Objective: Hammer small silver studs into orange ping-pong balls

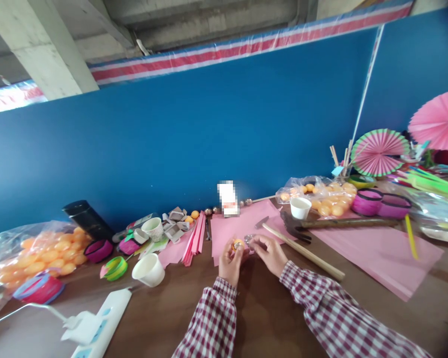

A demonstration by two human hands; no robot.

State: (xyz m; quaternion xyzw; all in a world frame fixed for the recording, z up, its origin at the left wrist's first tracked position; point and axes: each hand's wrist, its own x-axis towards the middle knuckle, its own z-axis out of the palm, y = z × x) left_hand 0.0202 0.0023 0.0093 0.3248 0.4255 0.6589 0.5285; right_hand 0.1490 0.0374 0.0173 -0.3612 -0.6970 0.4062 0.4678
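Note:
My left hand [229, 261] is closed round a small orange ball [238, 244], held just above the brown table [261, 308]. My right hand [269, 252] pinches a small silvery piece [249, 239] right beside the ball, fingertips almost touching the left hand. Both sleeves are red-and-white check. The hands hover at the near edge of a pink paper sheet [242, 223].
Two hammers [302, 248] lie right of the hands. Bags of orange balls [41, 251] sit at far left and back right [321, 196]. White cups [148, 270], a power strip [100, 323], folded pink paper [196, 238], pink-rimmed rings [381, 203] and paper fans [380, 151] crowd the table along a blue wall.

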